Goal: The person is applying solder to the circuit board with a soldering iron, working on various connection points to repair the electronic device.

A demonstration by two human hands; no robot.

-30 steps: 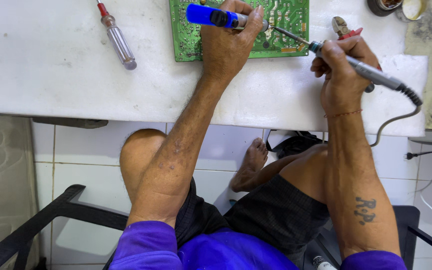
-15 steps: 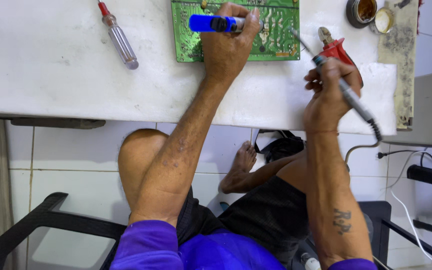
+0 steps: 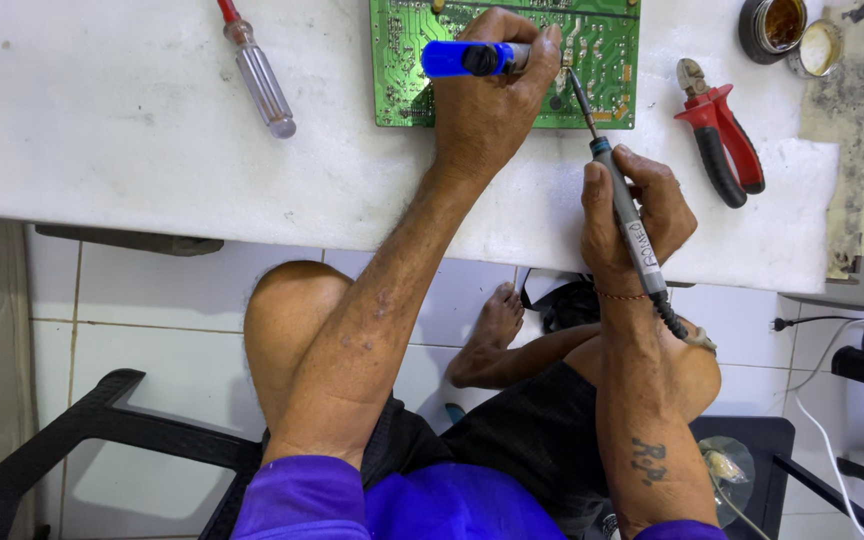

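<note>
green circuit board (image 3: 602, 50) lies at the far edge of our white marble worktop (image 3: 132, 150), its far side cut off by the picture's edge. our left hand (image 3: 492, 100) rests on the board's near half, fingers curled tight around a blue desoldering pump (image 3: 467, 58) that lies crosswise, pointing right. our right hand (image 3: 637, 215) sits just past the worktop's near edge, closed in a pen grip on a grey soldering iron (image 3: 624, 205); the iron's thin tip reaches up and left onto the board, right beside the left hand's fingers, so the two tools meet close together there.

left of the board the marble is bare until a screwdriver (image 3: 257, 70) with a clear handle and red end, well apart from our hands. right of the board, near the iron hand, lie red-handled cutters (image 3: 722, 135), jaws pointing far. beyond them, at the far right corner, stand a small dark tin of amber flux (image 3: 774, 28) and its lid (image 3: 817, 48), next to a stained strip of board (image 3: 852, 130) along the worktop's right edge. the iron's cord (image 3: 674, 320) trails back over our wrist toward our lap.
</note>
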